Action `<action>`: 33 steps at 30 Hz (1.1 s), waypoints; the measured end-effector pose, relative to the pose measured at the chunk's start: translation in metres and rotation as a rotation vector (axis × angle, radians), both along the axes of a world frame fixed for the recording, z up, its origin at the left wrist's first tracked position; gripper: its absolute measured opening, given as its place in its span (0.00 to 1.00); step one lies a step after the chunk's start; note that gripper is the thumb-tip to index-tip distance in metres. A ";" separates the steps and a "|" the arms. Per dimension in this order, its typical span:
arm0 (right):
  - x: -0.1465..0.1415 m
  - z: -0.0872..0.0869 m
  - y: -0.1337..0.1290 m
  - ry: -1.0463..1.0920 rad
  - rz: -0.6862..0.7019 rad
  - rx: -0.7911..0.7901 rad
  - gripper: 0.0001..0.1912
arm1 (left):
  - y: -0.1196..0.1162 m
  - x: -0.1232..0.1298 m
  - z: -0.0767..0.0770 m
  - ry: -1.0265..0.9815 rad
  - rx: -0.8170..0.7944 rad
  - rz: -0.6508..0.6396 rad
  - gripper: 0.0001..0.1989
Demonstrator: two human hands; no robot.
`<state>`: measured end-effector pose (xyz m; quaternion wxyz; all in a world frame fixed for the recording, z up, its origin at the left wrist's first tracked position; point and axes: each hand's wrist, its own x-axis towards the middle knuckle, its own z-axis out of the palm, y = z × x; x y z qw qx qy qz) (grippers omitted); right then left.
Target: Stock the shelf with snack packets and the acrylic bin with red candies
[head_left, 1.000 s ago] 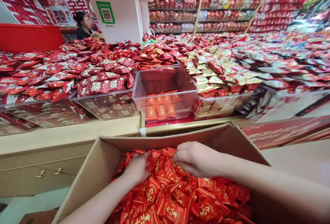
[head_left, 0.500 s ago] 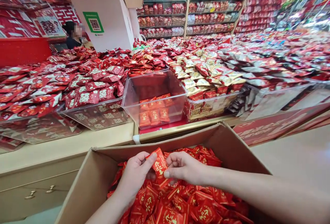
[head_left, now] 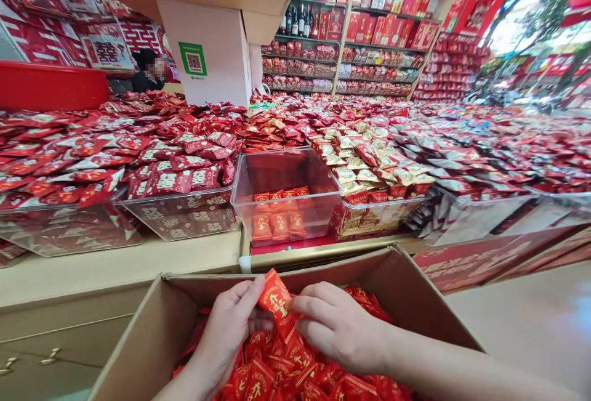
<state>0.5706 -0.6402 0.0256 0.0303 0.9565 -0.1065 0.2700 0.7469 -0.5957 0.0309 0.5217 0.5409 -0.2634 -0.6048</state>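
Observation:
Over an open cardboard box, my left hand pinches the upper left edge of a small red wrapped snack packet with gold print. My right hand has its curled fingers on the packet's right side; its thumb is hidden. Beneath both hands, the box holds a heap of matching loose red packets. Just beyond the box's far edge stands a clear plastic bin. Inside it, packets of the same kind stand in neat rows at the front.
Bins heaped with maroon packets and gold-and-red packets flank the clear bin. A white box with a QR code stands behind, near a person. At left are a red basket and drawer handles.
The view has tilted up, so the counter sits lower in it. My right hand has turned, its back now facing up and its fingers over the packet's edge. The packet leans further left.

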 end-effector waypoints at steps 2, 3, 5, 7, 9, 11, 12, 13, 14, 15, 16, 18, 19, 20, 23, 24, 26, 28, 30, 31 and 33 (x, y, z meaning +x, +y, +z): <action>0.001 0.003 -0.003 -0.066 0.024 -0.029 0.07 | 0.001 0.004 0.005 0.016 -0.036 0.001 0.15; 0.001 0.005 -0.004 -0.089 0.043 -0.050 0.07 | 0.002 0.006 0.006 0.017 -0.051 0.005 0.15; 0.000 0.011 -0.004 -0.110 0.087 -0.102 0.06 | 0.004 0.008 0.007 0.012 -0.076 0.009 0.14; -0.002 0.018 -0.004 -0.104 0.134 -0.136 0.06 | 0.005 0.010 0.006 0.013 -0.093 0.017 0.15; -0.003 0.026 -0.003 -0.102 0.170 -0.145 0.07 | 0.007 0.011 0.007 0.041 -0.119 0.008 0.15; -0.002 0.032 -0.002 -0.137 0.179 -0.089 0.08 | 0.010 0.011 0.009 0.151 -0.166 -0.029 0.17; -0.001 0.033 0.000 -0.195 0.163 -0.021 0.07 | 0.011 0.011 0.011 0.236 -0.192 -0.058 0.18; 0.002 0.033 0.001 -0.271 0.125 0.092 0.06 | 0.012 0.011 0.012 0.330 -0.219 -0.085 0.19; 0.006 0.031 0.002 -0.364 0.063 0.256 0.05 | 0.014 0.011 0.013 0.412 -0.237 -0.108 0.19; 0.010 0.029 0.003 -0.460 -0.013 0.466 0.02 | 0.014 0.010 0.013 0.460 -0.245 -0.116 0.19; 0.014 0.026 0.004 -0.541 -0.087 0.700 0.02 | 0.015 0.009 0.013 0.462 -0.242 -0.107 0.20; 0.021 0.019 0.005 -0.616 -0.195 1.140 0.09 | 0.014 0.006 0.009 0.367 -0.204 -0.056 0.21; 0.023 0.015 0.005 -0.624 -0.218 1.295 0.12 | 0.013 0.006 0.007 0.293 -0.176 -0.029 0.20; 0.024 0.012 0.005 -0.618 -0.223 1.389 0.14 | 0.012 0.005 0.004 0.223 -0.145 -0.004 0.18; 0.020 0.005 0.004 -0.565 -0.176 1.264 0.13 | 0.009 0.006 -0.003 0.103 -0.069 0.029 0.10; 0.017 0.005 0.003 -0.509 -0.137 1.090 0.16 | 0.008 0.007 -0.004 0.088 -0.046 0.031 0.09; 0.010 0.007 0.001 -0.339 -0.054 0.607 0.23 | 0.006 0.008 -0.005 0.098 -0.008 0.021 0.08; 0.004 0.014 -0.001 -0.139 0.027 0.133 0.20 | 0.006 0.009 -0.003 0.128 0.009 -0.005 0.08; 0.000 0.025 -0.003 -0.038 0.091 -0.144 0.11 | 0.007 0.010 0.000 0.169 -0.005 -0.032 0.08; -0.001 0.033 -0.003 -0.027 0.121 -0.203 0.09 | 0.008 0.011 0.002 0.190 -0.017 -0.043 0.08; -0.002 0.053 -0.004 -0.052 0.155 -0.242 0.10 | 0.010 0.012 0.005 0.235 -0.038 -0.042 0.10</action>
